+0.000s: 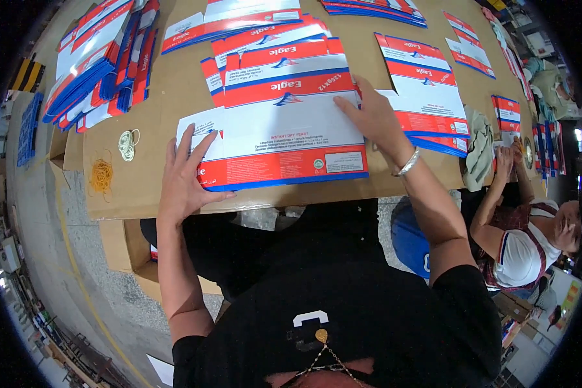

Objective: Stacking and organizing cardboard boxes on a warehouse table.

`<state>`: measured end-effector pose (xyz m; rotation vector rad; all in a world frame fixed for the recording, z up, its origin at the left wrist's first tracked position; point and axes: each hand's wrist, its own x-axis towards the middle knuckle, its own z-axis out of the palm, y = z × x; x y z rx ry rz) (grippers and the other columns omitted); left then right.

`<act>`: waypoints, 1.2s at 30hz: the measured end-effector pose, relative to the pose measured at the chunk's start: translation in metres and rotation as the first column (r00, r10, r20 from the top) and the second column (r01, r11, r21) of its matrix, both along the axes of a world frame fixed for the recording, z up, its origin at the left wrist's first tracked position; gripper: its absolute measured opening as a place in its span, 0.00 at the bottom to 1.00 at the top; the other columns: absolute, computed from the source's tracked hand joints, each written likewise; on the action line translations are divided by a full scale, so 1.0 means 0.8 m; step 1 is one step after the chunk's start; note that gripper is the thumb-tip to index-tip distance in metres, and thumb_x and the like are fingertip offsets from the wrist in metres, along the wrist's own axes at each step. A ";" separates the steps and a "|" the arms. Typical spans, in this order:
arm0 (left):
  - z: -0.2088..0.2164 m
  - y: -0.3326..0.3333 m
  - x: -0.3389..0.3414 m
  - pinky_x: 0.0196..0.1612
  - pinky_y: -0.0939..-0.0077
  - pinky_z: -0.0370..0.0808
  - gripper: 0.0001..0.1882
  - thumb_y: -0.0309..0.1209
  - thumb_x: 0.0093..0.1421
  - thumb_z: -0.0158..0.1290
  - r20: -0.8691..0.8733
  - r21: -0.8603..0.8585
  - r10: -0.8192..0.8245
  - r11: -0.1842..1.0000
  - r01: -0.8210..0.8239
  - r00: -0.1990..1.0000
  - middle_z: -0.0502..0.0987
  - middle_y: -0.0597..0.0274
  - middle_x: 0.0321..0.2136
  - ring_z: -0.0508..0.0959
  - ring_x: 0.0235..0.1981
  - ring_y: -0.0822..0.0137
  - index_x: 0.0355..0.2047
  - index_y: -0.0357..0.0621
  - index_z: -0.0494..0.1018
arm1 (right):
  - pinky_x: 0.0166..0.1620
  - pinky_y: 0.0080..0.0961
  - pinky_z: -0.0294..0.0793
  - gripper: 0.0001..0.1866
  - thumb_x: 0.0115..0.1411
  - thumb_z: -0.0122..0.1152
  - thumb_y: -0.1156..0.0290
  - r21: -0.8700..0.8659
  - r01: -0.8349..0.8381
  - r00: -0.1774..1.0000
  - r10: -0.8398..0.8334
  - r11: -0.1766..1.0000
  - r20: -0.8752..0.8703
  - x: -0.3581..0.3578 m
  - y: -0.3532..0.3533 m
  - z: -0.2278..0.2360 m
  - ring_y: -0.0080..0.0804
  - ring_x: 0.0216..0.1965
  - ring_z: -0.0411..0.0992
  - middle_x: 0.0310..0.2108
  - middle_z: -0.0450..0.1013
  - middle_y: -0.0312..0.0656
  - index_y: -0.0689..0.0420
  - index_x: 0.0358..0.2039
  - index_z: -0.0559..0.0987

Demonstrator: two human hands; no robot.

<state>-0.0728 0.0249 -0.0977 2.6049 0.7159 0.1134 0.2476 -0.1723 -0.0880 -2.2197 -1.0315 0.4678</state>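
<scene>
A flat printed carton blank [304,123], white with red bands and blue edges, lies on top of a loose pile in front of me. My left hand [189,169] rests at its near left corner, fingers spread along the left side and the thumb stretched along the near edge. At the right side, my right hand [376,121] touches the blank with its fingers apart, one of them on the top face. A silver bangle [409,161] circles my right wrist. More blanks peek out, unevenly stacked, beyond the top one.
Tall stacks of blanks [97,64] stand at the far left, another pile [427,90] to the right. Orange rubber bands [101,176] and pale bands [129,145] lie on the cardboard-covered table [155,129]. A grey cloth [478,152] and a co-worker [527,242] are at right.
</scene>
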 end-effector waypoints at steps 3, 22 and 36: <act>0.010 0.008 0.006 0.64 0.35 0.54 0.64 0.58 0.21 0.73 -0.094 -0.016 -0.014 1.000 0.012 0.996 0.51 0.50 0.68 0.51 0.66 0.34 0.65 0.67 0.59 | 0.45 0.36 0.73 0.30 0.59 0.60 0.53 0.071 -0.003 0.959 -0.017 0.997 0.281 0.001 -0.004 -0.021 0.45 0.39 0.76 0.39 0.76 0.54 0.65 0.53 0.72; 0.016 0.053 0.066 0.63 0.28 0.49 0.75 0.67 0.08 0.69 -0.427 0.036 -0.041 0.997 0.062 0.903 0.50 0.54 0.69 0.49 0.69 0.46 0.66 0.72 0.55 | 0.42 0.34 0.74 0.25 0.63 0.54 0.50 0.048 0.105 0.993 -0.107 0.993 0.042 0.005 0.008 -0.029 0.44 0.36 0.77 0.35 0.78 0.53 0.61 0.47 0.77; 0.027 -0.004 0.033 0.65 0.42 0.51 0.66 0.65 0.25 0.68 -0.313 0.045 -0.042 0.997 0.059 0.949 0.59 0.42 0.62 0.58 0.64 0.41 0.67 0.69 0.54 | 0.52 0.39 0.70 0.32 0.65 0.51 0.47 0.075 0.056 0.987 -0.044 0.996 -0.155 -0.025 -0.016 -0.009 0.54 0.48 0.73 0.45 0.74 0.61 0.66 0.52 0.70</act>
